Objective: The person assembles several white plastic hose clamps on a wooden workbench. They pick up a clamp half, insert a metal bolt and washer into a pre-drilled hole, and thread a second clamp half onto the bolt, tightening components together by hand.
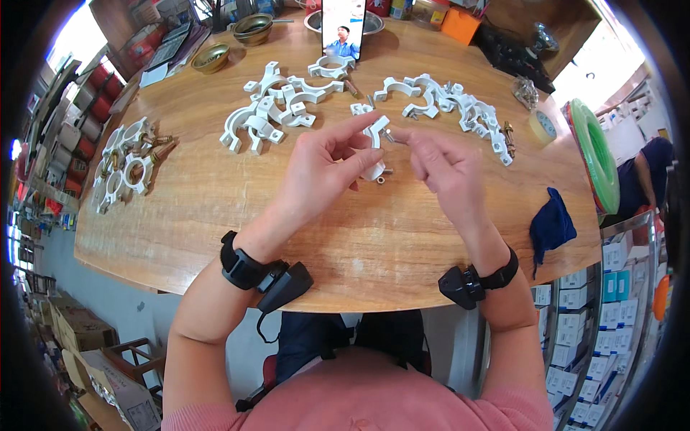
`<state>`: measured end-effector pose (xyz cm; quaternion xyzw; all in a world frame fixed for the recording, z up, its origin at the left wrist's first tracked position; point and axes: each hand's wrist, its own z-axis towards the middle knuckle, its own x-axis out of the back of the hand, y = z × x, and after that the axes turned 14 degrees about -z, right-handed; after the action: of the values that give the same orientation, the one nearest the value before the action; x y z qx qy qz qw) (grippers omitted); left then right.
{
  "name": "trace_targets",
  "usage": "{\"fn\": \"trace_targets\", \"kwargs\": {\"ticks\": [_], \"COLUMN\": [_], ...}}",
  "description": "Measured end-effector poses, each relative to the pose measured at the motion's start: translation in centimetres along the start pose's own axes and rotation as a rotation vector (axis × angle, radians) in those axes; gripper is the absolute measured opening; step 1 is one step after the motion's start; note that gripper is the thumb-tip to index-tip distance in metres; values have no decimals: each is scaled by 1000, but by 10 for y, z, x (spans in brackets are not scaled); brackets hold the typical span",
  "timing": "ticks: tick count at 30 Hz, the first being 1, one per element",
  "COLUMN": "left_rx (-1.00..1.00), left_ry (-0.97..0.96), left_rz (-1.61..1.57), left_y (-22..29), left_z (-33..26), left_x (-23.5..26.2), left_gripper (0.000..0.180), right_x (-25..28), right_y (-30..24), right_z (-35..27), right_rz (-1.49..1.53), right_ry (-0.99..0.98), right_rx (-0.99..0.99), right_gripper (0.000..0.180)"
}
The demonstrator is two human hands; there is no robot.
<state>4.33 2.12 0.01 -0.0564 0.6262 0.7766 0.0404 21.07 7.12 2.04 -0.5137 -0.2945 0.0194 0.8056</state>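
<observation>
Above the middle of the table, my left hand (323, 161) pinches a white plastic pipe clamp (376, 133) between thumb and fingers. A small metal screw (388, 135) sticks out of the clamp's right side. My right hand (447, 164) is closed, with its index fingertip at that screw; the exact grip is partly hidden. Just below the clamp lie a small nut (380, 180) and another short screw (388, 172). Beyond my hands are a heap of white clamp halves (269, 108) and, farther right, a row of white clamp pieces (467, 108).
Assembled white clamps with brass-coloured bolts (136, 171) lie at the left. A phone (342, 32) stands at the back. Metal bowls (210, 59) sit back left. On the right are a tape roll (543, 126), a blue cloth pouch (553, 226) and a green coil (594, 154).
</observation>
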Motion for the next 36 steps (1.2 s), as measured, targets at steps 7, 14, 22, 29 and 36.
{"fn": "trace_targets", "kwargs": {"ticks": [7,14,22,29,36], "left_rx": [15,38,26,70,56], "left_ry": [18,36,48,46,71], "left_rz": [-9,-40,-92,-85,-105], "left_y": [-1,0,-2,-3,-2], "left_z": [-1,-2,1,1,0], "left_x": [0,1,0,1,0], "left_gripper": [43,42,42,42,43], "right_x": [-1,-5,-1,-3,-3], "right_y": [4,0,-3,1,8], "right_z": [-2,-2,2,0,0], "right_rz": [91,76,106,52,85], "right_ry": [-55,-47,62,-17,0], "right_rx": [-35,-13,-49,-3,-12], "right_gripper": [28,29,26,22,21]}}
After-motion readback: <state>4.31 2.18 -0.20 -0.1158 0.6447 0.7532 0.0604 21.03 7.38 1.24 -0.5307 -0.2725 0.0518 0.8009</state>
